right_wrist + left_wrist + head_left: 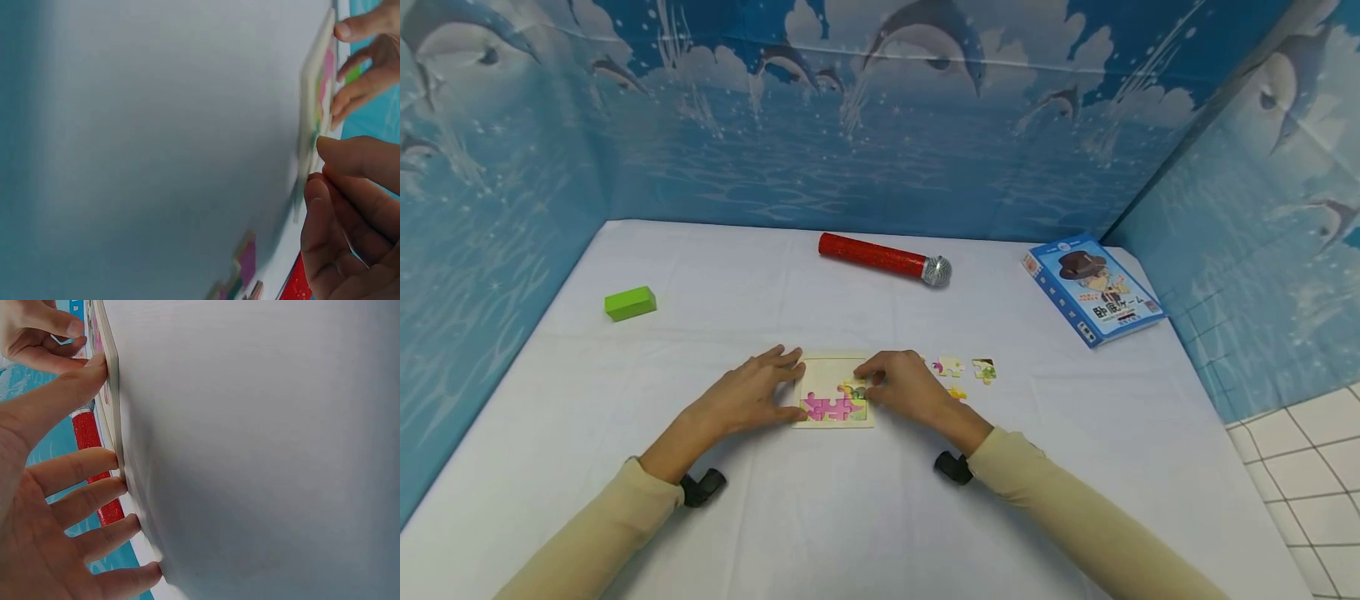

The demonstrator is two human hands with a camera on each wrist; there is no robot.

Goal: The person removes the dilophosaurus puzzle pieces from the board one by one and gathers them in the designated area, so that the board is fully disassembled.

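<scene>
A shallow wooden puzzle board [833, 423] lies on the white table, pink and green pieces [829, 408] filling its lower part. The left hand [747, 398] steadies its left side, fingers spread and thumb on the lower left corner; the left wrist view shows that thumb [84, 381] against the board's edge [112, 375]. At the board's right side, the right hand [910, 387] has curled fingers and pinches a small puzzle piece [856, 392], mostly covered by the fingertips. In the right wrist view the right hand's thumb and fingers [317, 164] meet at the board [307, 94].
Loose puzzle pieces [950, 367] lie right of the board, one [984, 369] farthest out, some partly behind the right hand. Beyond are a red microphone [876, 255], a green block [630, 303] at left and a blue box [1093, 289] at right. Dolphin-print curtains [850, 167] surround the table.
</scene>
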